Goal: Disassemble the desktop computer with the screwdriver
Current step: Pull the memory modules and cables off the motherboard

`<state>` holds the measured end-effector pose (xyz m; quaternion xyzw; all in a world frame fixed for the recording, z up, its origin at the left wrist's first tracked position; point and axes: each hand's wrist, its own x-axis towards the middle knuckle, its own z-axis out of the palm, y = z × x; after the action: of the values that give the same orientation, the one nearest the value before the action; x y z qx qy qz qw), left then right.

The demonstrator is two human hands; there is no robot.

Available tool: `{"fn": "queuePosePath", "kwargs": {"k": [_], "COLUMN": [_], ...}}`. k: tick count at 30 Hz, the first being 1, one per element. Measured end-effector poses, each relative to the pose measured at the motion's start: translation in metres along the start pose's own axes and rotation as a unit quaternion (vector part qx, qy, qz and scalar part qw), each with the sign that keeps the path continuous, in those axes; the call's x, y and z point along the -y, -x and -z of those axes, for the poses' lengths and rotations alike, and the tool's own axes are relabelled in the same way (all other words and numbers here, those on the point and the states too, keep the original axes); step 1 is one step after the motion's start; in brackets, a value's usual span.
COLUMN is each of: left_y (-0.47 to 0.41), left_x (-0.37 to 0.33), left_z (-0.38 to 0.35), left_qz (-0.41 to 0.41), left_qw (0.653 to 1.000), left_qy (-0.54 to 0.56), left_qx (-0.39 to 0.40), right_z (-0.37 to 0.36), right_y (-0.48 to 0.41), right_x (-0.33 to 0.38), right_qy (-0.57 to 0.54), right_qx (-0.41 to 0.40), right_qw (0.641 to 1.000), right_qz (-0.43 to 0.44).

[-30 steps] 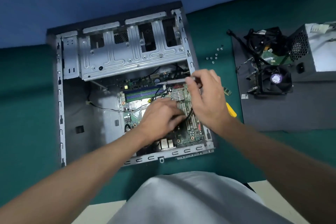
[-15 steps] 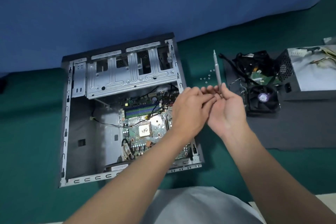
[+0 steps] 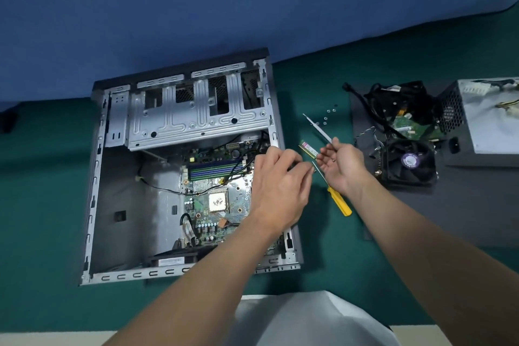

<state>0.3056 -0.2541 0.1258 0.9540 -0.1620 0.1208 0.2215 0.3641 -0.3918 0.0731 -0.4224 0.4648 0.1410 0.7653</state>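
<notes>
blue backdrop behind | green cloth covering table | dark mat at right

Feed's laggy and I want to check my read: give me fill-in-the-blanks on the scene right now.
1. The silver screwdriver is held in the ___.
2. The other screwdriver, lying on the green mat, has a ___ handle.
3. The motherboard sits ___ the case.
Missing: right hand; yellow; inside.

Single head-worn wide-angle view, looking forward and steeply down onto the dark green work surface from close above. Open grey metal computer case sits centre-left within arm's reach. Plain blue backdrop fills the top of the frame.
</notes>
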Motion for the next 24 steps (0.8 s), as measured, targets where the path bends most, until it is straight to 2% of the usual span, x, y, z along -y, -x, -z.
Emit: {"fn": "queuePosePath", "kwargs": {"k": [5, 9, 12, 19, 22, 24], "left_y": [-0.002, -0.002, -0.002, 0.002, 0.007, 0.014], "left_x": [-0.001, -0.002, -0.004, -0.003, 0.015, 0.039], "left_z": [0.001, 0.003, 0.007, 0.013, 0.027, 0.042], "left_qz": [0.000, 0.004, 0.009, 0.001, -0.022, 0.014], "left_qw": [1.000, 1.000, 0.999, 0.999, 0.997, 0.998], "left_qy": [-0.014, -0.013, -0.009, 0.003, 0.064, 0.066], "left_qx": [0.001, 0.021, 0.038, 0.039, 0.021, 0.017], "right_z": [-0.013, -0.015, -0.015, -0.018, -0.024, -0.031], "right_y": [-0.006, -0.002, 0.003, 0.033, 0.061, 0.081], "right_x": [-0.003, -0.019, -0.024, -0.008, -0.001, -0.004], "right_qy": [0.068, 0.188, 0.235, 0.167, 0.131, 0.158], "right_qx": [0.002, 0.011, 0.018, 0.030, 0.018, 0.001], "right_qw": [0.998, 0.981, 0.969, 0.980, 0.976, 0.956], "right_qz": [0.002, 0.040, 0.068, 0.107, 0.173, 0.247]}}
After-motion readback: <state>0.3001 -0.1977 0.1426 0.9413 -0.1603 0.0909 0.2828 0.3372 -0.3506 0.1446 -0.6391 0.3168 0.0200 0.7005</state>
